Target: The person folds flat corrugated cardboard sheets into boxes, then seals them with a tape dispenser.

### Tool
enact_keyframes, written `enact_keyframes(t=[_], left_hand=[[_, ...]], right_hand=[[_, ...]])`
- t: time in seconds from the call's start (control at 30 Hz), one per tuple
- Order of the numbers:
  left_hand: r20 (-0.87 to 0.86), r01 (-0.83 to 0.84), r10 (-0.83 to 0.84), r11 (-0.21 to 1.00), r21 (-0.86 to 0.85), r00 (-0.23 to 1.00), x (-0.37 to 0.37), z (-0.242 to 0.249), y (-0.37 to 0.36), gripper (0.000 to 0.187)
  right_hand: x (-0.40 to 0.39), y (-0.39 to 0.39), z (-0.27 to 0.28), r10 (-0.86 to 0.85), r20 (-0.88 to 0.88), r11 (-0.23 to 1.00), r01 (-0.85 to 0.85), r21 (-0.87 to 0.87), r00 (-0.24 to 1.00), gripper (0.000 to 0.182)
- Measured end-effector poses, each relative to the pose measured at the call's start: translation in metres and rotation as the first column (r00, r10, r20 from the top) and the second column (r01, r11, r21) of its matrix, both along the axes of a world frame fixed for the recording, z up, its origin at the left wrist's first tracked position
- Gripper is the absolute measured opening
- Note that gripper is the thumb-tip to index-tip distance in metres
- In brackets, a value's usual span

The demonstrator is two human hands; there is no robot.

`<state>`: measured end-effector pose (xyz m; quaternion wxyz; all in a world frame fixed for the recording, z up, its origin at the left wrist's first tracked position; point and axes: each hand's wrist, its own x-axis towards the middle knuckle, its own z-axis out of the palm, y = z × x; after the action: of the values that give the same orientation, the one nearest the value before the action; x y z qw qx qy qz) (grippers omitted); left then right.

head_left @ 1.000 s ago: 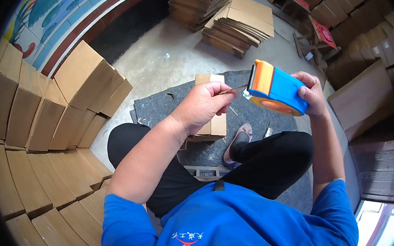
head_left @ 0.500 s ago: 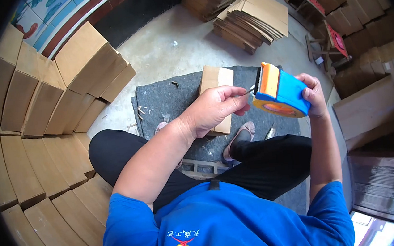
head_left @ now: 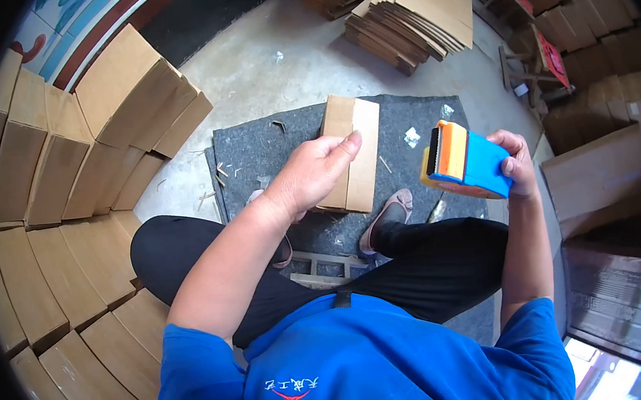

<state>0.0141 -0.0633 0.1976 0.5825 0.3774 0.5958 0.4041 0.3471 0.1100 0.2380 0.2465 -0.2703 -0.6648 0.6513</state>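
My right hand [head_left: 517, 163] grips a blue and orange tape dispenser [head_left: 465, 161] by its blue body. The dispenser's black toothed edge points left, and it is held up to the right of a cardboard box [head_left: 364, 169]. Around the box's left side is my left hand [head_left: 314, 173], its thumb lying on the box top and its fingers hidden behind it. The small brown box stands between my feet on a dark grey mat [head_left: 242, 150].
Rows of closed cartons [head_left: 70, 247] line the left side. Flattened cardboard [head_left: 426, 16] is stacked at the back. More cartons [head_left: 577, 21] pile up on the right, beside red-topped stools [head_left: 551, 58]. Paper scraps [head_left: 412, 137] litter the mat.
My left hand has moved down and left from the dispenser's toothed edge onto the box. The dispenser in my right hand has shifted slightly right and tilted.
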Motion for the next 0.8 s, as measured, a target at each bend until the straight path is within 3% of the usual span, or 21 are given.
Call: enact_keyframes(t=[0.03,0.1,0.17,0.2,0.3,0.4,0.5,0.8], left_hand=[[0.322,0.01,0.013,0.997,-0.07,0.947,0.02,0.008,0.001,0.062],[0.63,0.027,0.051,0.993,-0.113,0.775,0.047,0.007,0.008,0.056],[0.71,-0.063,0.125,0.992,-0.113,0.693,0.062,0.0,0.012,0.052],[0.737,-0.131,0.18,0.984,-0.124,0.651,0.066,0.003,0.014,0.037],[0.687,-0.2,0.237,0.97,-0.135,0.686,0.07,-0.016,0.017,0.017],[0.548,-0.263,0.298,0.954,-0.144,0.782,0.068,-0.031,0.012,0.017],[0.384,-0.211,0.253,0.966,-0.148,0.888,0.054,-0.074,0.006,0.015],[0.228,-0.266,0.386,0.866,-0.423,0.894,-0.03,-0.138,-0.021,0.014]], right_hand=[[-0.004,-0.002,0.001,0.021,0.012,1.0,-0.021,0.002,1.0,0.056],[-0.011,-0.006,0.0,0.019,0.006,1.0,-0.019,-0.004,1.0,0.056],[-0.016,-0.011,0.002,0.051,0.062,0.998,-0.049,-0.03,0.997,0.056],[-0.017,-0.013,0.003,0.063,0.086,0.997,-0.059,-0.056,0.994,0.055],[-0.021,-0.018,-0.002,0.092,0.168,0.995,-0.084,-0.055,0.981,0.052],[-0.034,-0.024,-0.005,0.121,0.318,0.993,-0.112,-0.047,0.94,0.048],[-0.04,-0.026,-0.028,0.188,0.444,0.982,-0.158,-0.103,0.876,0.048],[-0.032,-0.037,-0.086,0.186,0.622,0.982,-0.127,-0.139,0.761,0.047]])
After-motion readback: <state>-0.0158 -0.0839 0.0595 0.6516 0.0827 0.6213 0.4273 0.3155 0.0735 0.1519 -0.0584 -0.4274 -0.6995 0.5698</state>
